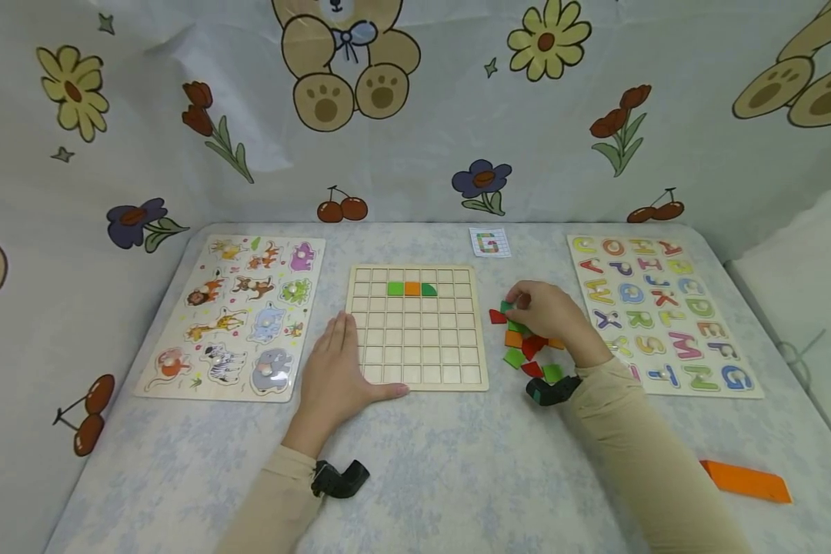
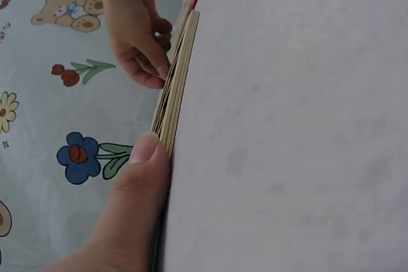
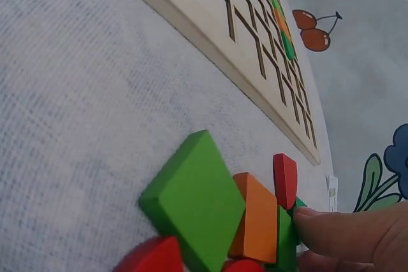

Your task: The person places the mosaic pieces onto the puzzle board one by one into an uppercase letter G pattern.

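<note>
A wooden grid board lies in the middle, with a light green square, an orange square and a dark green quarter-round piece side by side in one upper row. My left hand rests at its lower left corner, fingers straight along the left side and thumb against the near edge. Right of the board, my right hand reaches over a pile of red, green and orange pieces. Its thumb and fingers pinch a dark green piece, mostly hidden by the thumb, beside a red piece.
Behind the board lies a small card with a coloured G-like pattern. An animal puzzle board is on the left, a letter puzzle board on the right. An orange block lies near the right forearm.
</note>
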The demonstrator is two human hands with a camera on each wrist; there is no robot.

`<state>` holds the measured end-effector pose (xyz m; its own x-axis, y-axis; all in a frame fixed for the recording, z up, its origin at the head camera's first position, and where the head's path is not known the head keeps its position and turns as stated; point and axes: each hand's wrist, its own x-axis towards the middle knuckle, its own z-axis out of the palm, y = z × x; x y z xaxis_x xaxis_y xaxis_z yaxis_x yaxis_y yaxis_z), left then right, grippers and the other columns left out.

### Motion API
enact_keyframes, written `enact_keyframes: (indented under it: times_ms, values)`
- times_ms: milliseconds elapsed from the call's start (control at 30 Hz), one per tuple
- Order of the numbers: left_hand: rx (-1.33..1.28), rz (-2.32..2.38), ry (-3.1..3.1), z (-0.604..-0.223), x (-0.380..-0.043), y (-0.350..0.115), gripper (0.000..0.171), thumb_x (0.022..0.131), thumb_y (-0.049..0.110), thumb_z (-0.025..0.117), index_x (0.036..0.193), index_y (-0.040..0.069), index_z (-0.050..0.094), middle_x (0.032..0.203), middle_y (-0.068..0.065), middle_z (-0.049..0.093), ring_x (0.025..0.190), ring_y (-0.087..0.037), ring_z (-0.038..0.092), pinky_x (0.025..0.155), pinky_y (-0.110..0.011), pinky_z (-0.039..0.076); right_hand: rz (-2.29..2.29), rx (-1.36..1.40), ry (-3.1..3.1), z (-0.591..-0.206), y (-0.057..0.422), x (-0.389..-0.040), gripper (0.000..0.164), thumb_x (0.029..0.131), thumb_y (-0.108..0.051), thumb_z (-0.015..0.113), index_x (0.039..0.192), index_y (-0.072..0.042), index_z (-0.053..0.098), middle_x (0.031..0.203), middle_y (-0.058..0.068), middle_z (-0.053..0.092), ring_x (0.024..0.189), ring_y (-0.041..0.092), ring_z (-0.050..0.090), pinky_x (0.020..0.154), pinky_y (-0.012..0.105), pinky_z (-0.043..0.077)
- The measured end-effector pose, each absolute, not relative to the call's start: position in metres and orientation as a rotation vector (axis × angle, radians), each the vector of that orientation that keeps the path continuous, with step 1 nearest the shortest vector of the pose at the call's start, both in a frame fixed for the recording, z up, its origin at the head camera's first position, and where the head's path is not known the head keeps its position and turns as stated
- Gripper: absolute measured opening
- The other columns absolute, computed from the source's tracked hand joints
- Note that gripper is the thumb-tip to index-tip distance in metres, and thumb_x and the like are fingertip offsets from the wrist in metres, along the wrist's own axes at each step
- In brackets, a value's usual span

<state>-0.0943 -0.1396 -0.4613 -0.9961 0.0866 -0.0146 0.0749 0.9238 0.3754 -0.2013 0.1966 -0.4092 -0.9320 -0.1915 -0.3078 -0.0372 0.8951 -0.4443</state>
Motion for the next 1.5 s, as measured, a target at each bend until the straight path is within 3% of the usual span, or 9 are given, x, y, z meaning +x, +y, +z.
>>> enact_keyframes:
  times_ms: [233,433,633,833,1000,1300,1500]
  values:
    - [0.119,0.648,3.055,-0.468,-0.094,-0.142,0.152,0.051,0.099,0.056,0.159,0.001,0.012,0.167,-0.016,0.011,0.155,-0.032,0.012,0.124,-0.052,0.019,-0.683,-0.189,2.677,-0.411,0.192,-0.208,0.021,0.098,-0.019,0.060,0.117,-0.011,0.068,0.111,0.014,0.062,0.084,0.025,0.058,0.075,0.034,0.051]
    - [0.111,0.695,3.052,-0.472,-0.095,-0.141,0.152,0.051,0.099,0.056,0.159,0.003,0.009,0.168,-0.014,0.009,0.156,-0.030,0.009,0.125,-0.052,0.015,-0.673,-0.190,2.701,-0.413,0.193,-0.208,0.026,0.096,-0.028,0.065,0.113,-0.008,0.067,0.112,0.014,0.061,0.093,0.027,0.056,0.081,0.038,0.051]
    - [0.096,0.704,3.055,-0.471,-0.095,-0.141,0.152,0.050,0.097,0.060,0.160,0.004,0.009,0.168,-0.013,0.009,0.156,-0.030,0.008,0.125,-0.052,0.015,-0.805,-0.241,2.652,-0.417,0.192,-0.210,0.019,0.097,-0.021,0.065,0.108,-0.007,0.059,0.106,0.013,0.058,0.078,0.025,0.056,0.067,0.031,0.051]
    - [0.098,0.728,3.038,-0.469,-0.096,-0.140,0.152,0.051,0.096,0.062,0.159,0.003,0.008,0.168,-0.014,0.007,0.156,-0.029,0.004,0.126,-0.051,0.013,-0.923,-0.282,2.672,-0.413,0.183,-0.215,0.019,0.096,-0.018,0.065,0.112,-0.011,0.059,0.108,0.009,0.059,0.083,0.025,0.054,0.065,0.028,0.049]
    - [0.095,0.726,3.015,-0.469,-0.095,-0.141,0.153,0.051,0.096,0.061,0.159,0.003,0.006,0.168,-0.014,0.004,0.156,-0.028,0.000,0.127,-0.048,0.010,-1.020,-0.408,2.661,-0.411,0.153,-0.226,0.016,0.095,-0.020,0.067,0.109,-0.012,0.062,0.105,0.007,0.062,0.079,0.024,0.054,0.065,0.031,0.048]
    - [0.122,0.693,2.997,-0.471,-0.096,-0.146,0.152,0.053,0.098,0.057,0.159,0.004,0.003,0.168,-0.013,-0.001,0.156,-0.027,-0.003,0.128,-0.047,0.008,-1.119,-0.586,2.578,-0.418,0.069,-0.238,0.012,0.096,-0.016,0.066,0.107,-0.013,0.066,0.104,0.005,0.065,0.097,0.022,0.060,0.079,0.035,0.050]
    - [0.147,0.699,3.004,-0.471,-0.096,-0.147,0.151,0.054,0.097,0.058,0.159,0.003,0.003,0.168,-0.013,-0.001,0.156,-0.028,-0.002,0.127,-0.048,0.009,-1.098,-0.560,2.601,-0.419,0.027,-0.237,0.022,0.095,-0.018,0.068,0.115,-0.013,0.063,0.105,0.003,0.064,0.093,0.020,0.059,0.081,0.034,0.049]
